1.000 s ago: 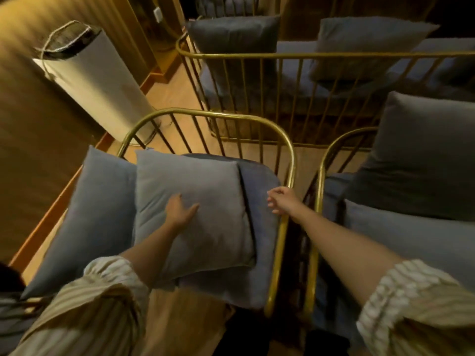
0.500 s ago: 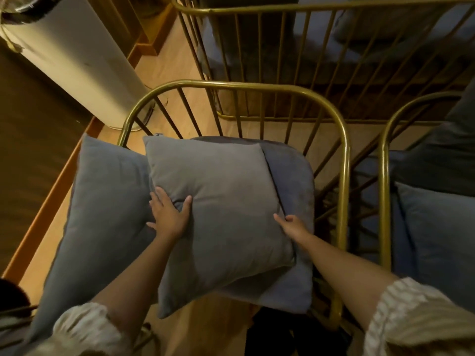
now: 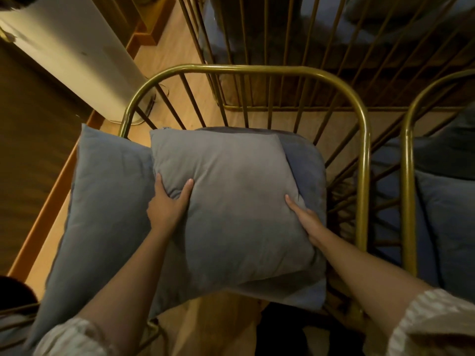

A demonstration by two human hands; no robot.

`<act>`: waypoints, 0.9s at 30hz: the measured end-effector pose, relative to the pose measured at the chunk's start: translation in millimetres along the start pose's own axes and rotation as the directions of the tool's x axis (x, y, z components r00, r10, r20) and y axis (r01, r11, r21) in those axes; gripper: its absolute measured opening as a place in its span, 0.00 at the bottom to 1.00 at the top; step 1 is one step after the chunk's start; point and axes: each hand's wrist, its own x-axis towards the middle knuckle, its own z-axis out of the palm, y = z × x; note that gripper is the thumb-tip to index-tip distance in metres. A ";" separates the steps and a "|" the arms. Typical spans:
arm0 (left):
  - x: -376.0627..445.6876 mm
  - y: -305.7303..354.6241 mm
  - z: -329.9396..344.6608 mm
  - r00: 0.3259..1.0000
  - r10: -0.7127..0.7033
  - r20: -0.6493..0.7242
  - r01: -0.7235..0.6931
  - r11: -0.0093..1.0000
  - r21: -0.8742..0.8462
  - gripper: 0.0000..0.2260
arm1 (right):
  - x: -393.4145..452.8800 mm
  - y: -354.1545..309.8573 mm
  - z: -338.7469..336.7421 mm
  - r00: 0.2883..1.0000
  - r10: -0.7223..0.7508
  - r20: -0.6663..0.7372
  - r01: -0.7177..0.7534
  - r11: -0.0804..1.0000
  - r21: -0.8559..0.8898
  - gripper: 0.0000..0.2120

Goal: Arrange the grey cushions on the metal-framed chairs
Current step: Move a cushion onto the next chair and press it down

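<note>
A grey square cushion point(image 3: 231, 196) lies on the blue-grey seat pad point(image 3: 305, 160) of a gold metal-framed chair point(image 3: 365, 140). My left hand point(image 3: 169, 201) grips the cushion's left edge, thumb on top and fingers curled around the side. My right hand point(image 3: 305, 219) holds the cushion's right edge, fingers tucked under it. A second, longer grey-blue cushion point(image 3: 102, 201) leans over the chair's left side, touching the held cushion.
A second gold-framed chair point(image 3: 408, 176) with grey cushions point(image 3: 447, 222) stands close on the right. A gold-railed sofa frame point(image 3: 270, 47) stands behind. A tall white cylinder point(image 3: 77, 47) is on the wooden floor at the upper left, beside a dark wall.
My right hand left the chair's rail and came onto the cushion's right edge. My left hand slid from the cushion's top to its left edge and closed on it. The view tilted down.
</note>
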 end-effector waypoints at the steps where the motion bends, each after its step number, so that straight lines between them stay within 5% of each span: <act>1: -2.0 5.4 -8.4 1.000 -0.019 0.009 0.019 0.999 -0.038 0.44 | -10.4 -5.3 -4.9 1.000 -0.010 0.008 0.010 0.999 0.030 0.35; 4: -14.8 18.0 -29.9 1.000 -0.015 -0.018 0.013 0.992 -0.123 0.47 | -43.4 -20.4 -18.6 0.992 -0.127 -0.015 0.127 0.990 0.059 0.29; 10: -59.7 57.2 -53.4 0.992 0.110 -0.056 -0.120 0.966 -0.229 0.45 | -114.3 -60.5 -60.9 0.953 -0.298 -0.060 0.301 0.953 0.030 0.36; 15: -99.2 120.1 -48.3 0.961 0.276 -0.010 -0.265 0.909 -0.322 0.49 | -160.2 -98.0 -123.6 0.856 -0.497 -0.141 0.499 0.866 -0.022 0.26; 20: -155.8 173.9 -10.7 0.918 0.390 0.067 -0.344 0.869 -0.355 0.59 | -197.9 -107.4 -215.4 0.741 -0.647 -0.179 0.636 0.762 -0.120 0.39; 27: -274.9 226.0 88.1 0.804 0.548 0.232 -0.422 0.800 -0.427 0.62 | -251.9 -62.4 -374.2 0.675 -0.658 -0.332 0.633 0.749 -0.198 0.36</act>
